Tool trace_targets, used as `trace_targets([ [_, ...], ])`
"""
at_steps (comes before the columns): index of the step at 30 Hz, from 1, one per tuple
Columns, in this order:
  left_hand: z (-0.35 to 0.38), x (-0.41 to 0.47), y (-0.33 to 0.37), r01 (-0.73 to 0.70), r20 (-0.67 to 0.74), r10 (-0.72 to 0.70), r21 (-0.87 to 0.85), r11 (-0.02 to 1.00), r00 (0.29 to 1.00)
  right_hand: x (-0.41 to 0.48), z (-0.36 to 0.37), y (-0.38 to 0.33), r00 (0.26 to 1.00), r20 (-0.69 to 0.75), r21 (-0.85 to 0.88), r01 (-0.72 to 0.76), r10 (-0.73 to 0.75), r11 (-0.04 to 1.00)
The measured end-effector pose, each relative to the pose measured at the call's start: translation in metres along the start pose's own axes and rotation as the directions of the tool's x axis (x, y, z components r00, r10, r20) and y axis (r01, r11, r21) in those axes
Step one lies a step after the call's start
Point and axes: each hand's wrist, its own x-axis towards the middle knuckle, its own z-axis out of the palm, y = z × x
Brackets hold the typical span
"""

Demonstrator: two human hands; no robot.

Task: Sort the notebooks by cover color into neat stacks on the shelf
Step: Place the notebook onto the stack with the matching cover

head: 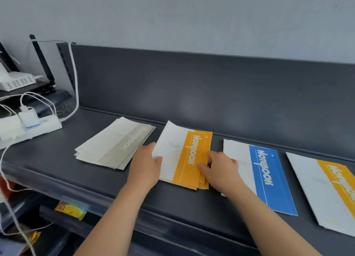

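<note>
Squaring the orange stack [192, 156] is judged to be the step in hand. It lies mid-way along the shelf [96, 175], between the grey stack [115, 142] and the blue stack [269, 179], with its lower covers fanned out at the right edge. The left hand [147, 161] is curled over the stack's left edge, thumb on the cover. The right hand [222, 167] is curled round the right edge, thumb on top, so that the edges can be pressed flush from both sides. A yellow-banded notebook [326, 188] lies apart at far right and is judged unsorted.
</note>
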Motion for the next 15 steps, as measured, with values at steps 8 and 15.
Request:
trace_targets([
  [8,-0.01,-0.004,0.008,-0.183,-0.026,0.199,0.285,0.941,0.98,-0.023,-0.013,-0.002,0.976,-0.21,0.047,0.068,-0.057,0.997],
  [15,0.003,-0.026,0.057,-0.417,0.01,0.419,0.12,0.901,0.908,-0.062,-0.036,0.036,0.922,-0.388,0.081,0.028,0.006,0.996],
])
